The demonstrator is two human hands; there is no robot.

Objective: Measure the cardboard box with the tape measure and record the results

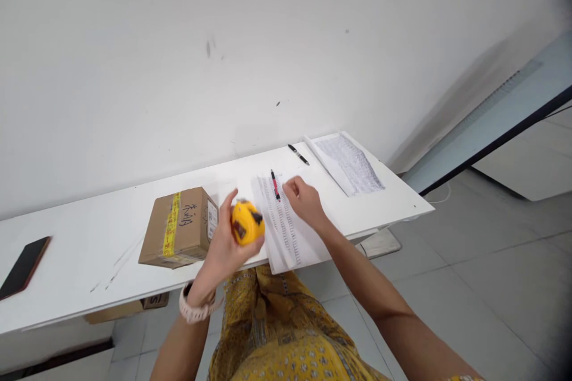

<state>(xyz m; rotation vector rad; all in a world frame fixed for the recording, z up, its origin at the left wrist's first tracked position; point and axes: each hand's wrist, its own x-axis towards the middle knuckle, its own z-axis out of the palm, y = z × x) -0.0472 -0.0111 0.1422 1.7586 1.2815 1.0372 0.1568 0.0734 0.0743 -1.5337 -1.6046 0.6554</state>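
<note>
Pale pink watch strap (pixel 193 312), patterned yellow clothing (pixel 290 342)

Yellow tape measure (pixel 246 219) with black and dark markings, slightly blurred, gripped in the left hand (pixel 223 253), red-and-black pen (pixel 275 185) lying on printed sheets (pixel 277 250), just beside the curled right hand (pixel 307 201).

Handwritten characters mark the box (pixel 191 241), print its yellow tape (pixel 171 221) and the sheet (pixel 290 232); none reads clearly.

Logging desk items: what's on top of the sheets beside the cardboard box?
A red-and-black pen lies on the sheets. Whatever the right hand covers can't be seen.
</note>
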